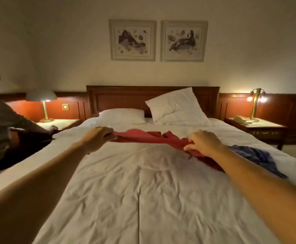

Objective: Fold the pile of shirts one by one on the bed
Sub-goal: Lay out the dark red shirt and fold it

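Observation:
A red shirt (149, 138) lies stretched across the middle of the white bed (143, 191), bunched along its near edge. My left hand (98, 138) grips its left end, fingers curled round the cloth. At the shirt's right end my right hand (203, 143) pinches a fold of the fabric. Part of the red cloth trails toward me under my right forearm. A crumpled blue shirt (256, 155) lies on the bed just right of my right arm.
Two white pillows (175, 108) rest against the wooden headboard (126, 97). Nightstands with lit lamps (45, 106) stand on both sides; the right one (259, 127) carries a telephone. Another person (1, 131) leans on the bed's left edge.

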